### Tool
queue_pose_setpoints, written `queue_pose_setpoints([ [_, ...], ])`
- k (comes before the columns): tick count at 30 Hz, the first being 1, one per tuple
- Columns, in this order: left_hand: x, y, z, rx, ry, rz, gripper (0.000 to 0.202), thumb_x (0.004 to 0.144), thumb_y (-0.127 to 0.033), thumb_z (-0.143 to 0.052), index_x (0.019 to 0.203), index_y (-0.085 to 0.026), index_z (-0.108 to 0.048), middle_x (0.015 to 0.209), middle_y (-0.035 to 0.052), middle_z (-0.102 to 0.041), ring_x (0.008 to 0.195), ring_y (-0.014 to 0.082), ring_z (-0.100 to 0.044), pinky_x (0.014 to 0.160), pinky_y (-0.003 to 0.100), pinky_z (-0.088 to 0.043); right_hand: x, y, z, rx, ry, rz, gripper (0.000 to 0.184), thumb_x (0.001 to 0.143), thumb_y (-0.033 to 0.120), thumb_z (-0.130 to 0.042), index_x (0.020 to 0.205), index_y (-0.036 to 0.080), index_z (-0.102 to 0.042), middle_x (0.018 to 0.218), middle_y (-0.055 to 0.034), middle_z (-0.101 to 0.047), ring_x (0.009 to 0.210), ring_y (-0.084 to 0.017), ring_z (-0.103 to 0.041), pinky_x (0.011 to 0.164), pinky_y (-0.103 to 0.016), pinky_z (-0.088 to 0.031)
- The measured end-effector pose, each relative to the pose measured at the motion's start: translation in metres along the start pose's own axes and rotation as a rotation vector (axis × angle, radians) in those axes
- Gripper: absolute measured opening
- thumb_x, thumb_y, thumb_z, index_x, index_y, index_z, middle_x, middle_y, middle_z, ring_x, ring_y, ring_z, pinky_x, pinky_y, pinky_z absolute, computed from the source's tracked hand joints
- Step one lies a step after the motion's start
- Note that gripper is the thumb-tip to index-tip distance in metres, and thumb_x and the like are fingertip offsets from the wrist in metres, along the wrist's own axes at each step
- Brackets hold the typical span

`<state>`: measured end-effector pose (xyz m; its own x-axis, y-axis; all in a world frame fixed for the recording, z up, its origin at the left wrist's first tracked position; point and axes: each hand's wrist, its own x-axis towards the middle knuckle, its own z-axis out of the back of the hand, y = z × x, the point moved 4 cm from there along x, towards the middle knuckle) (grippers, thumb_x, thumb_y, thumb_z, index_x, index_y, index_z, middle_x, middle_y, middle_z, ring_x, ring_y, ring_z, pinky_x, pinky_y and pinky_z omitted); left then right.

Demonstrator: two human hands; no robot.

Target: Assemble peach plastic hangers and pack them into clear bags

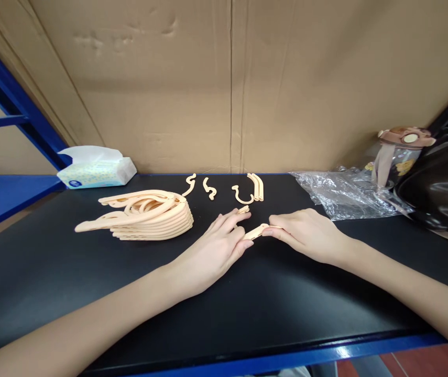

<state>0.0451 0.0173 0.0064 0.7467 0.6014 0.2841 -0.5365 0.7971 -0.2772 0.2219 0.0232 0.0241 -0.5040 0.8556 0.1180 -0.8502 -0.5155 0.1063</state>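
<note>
Over the middle of the black table, my left hand [218,248] grips a cream plastic hanger piece [254,232] between thumb and fingers. One end of the piece shows beyond my left fingertips. My right hand [312,234] pinches a thin cream part at the piece's right end; its fingers hide most of that part. To the left lies a stack of folded cream hangers [155,230]. Behind my hands are a loose hook [243,198], curved arm pieces [258,187] and two S-shaped pieces, one of them a small bent part [209,189].
A tissue pack [98,170] lies at the back left. Clear plastic wrap [349,193], a drinking bottle [396,157] and a shiny black bag [444,183] crowd the right. Cardboard [161,89] stands behind the table, whose front edge is blue [286,358].
</note>
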Motion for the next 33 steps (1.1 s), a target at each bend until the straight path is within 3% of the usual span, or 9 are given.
queue_pose_setpoints([
  [6, 0.0012, -0.0015, 0.0016, -0.021, 0.021, -0.010, 0.035, 0.102, -0.031, -0.028, 0.105, -0.015, -0.058, 0.144, 0.0133, -0.041, 0.140, 0.0227, -0.026, 0.114, 0.048, -0.029, -0.0025, 0.0030, 0.0022, -0.276, -0.198, 0.149, 0.059, 0.098, 0.053, -0.015, 0.067, 0.019, -0.051, 0.057, 0.0009, -0.055, 0.045, -0.012, -0.049, 0.045, -0.025, -0.017],
  [11, 0.0013, 0.0007, 0.0002, -0.023, 0.049, -0.002, 0.034, 0.102, -0.031, -0.030, 0.108, -0.016, -0.060, 0.144, 0.0106, -0.041, 0.140, 0.0257, -0.026, 0.114, 0.050, -0.028, -0.0042, 0.0028, 0.0039, -0.352, -0.262, 0.246, 0.058, 0.099, 0.050, -0.020, 0.067, 0.017, -0.055, 0.057, -0.0001, -0.055, 0.049, -0.012, -0.052, 0.047, -0.027, -0.019],
  [28, -0.0013, -0.0011, 0.0004, -0.008, 0.113, -0.007, 0.033, 0.102, -0.030, -0.030, 0.110, -0.015, -0.058, 0.147, 0.0116, -0.036, 0.142, 0.0249, -0.023, 0.115, 0.050, -0.025, -0.0041, -0.0005, -0.0043, -0.261, -0.222, 0.294, 0.053, 0.100, 0.048, -0.022, 0.070, 0.017, -0.054, 0.061, 0.0005, -0.057, 0.051, -0.010, -0.053, 0.046, -0.026, -0.020],
  [33, -0.0014, -0.0009, 0.0021, -0.038, 0.105, 0.004, 0.032, 0.102, -0.031, -0.030, 0.098, -0.016, -0.058, 0.150, 0.0109, -0.033, 0.142, 0.0262, -0.022, 0.114, 0.050, -0.027, -0.0060, 0.0033, -0.0050, -0.284, -0.241, 0.317, 0.050, 0.101, 0.042, -0.025, 0.067, 0.017, -0.053, 0.058, 0.0016, -0.055, 0.048, -0.009, -0.050, 0.046, -0.026, -0.020],
])
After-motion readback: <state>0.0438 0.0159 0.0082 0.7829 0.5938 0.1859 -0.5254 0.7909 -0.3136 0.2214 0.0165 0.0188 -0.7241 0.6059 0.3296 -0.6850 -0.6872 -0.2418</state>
